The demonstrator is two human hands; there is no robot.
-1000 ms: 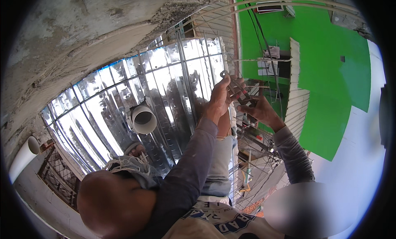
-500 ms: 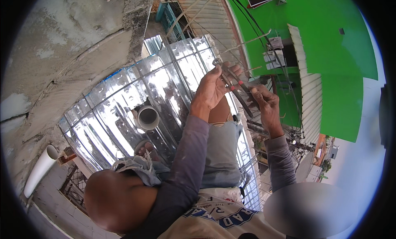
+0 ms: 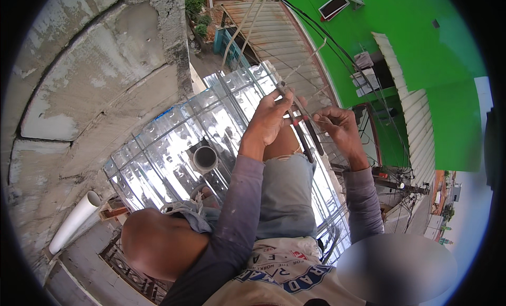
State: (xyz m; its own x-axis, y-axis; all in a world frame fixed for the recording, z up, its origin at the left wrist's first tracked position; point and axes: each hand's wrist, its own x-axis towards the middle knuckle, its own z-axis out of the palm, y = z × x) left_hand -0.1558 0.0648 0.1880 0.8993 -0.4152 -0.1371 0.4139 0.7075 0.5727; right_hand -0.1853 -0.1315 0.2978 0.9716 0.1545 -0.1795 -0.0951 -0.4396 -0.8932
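Bright green painted wall (image 3: 448, 53) fills the upper right; rough grey concrete wall (image 3: 129, 47) opposite, upper left. Between them, below the person, a shiny silver corrugated metal sheet (image 3: 171, 155), crossed by thin straight steel bars. Person's knees bent over it, one leg in torn pale blue denim (image 3: 287, 195), likely folded to bring the work close.

Long white plastic pipe (image 3: 76, 221) slants at lower left. Short pale round pipe stub (image 3: 205, 167) pokes up through the sheet, open end toward the viewer.

Left hand (image 3: 268, 120): wrapped around the upper part of black-handled steel pliers with red bands (image 3: 295, 122), thumb near the head. Handles hang free toward the person, slightly spread; such a hold looks meant for steadying, not squeezing. Pliers are in the air beyond the denim knee.

Right hand (image 3: 340, 127): thumb and forefinger pinched on a thin pale wire (image 3: 327, 121), just beside the pliers; fingertip hold probably suits so slender a strand. Wire touching pliers? Cannot tell.
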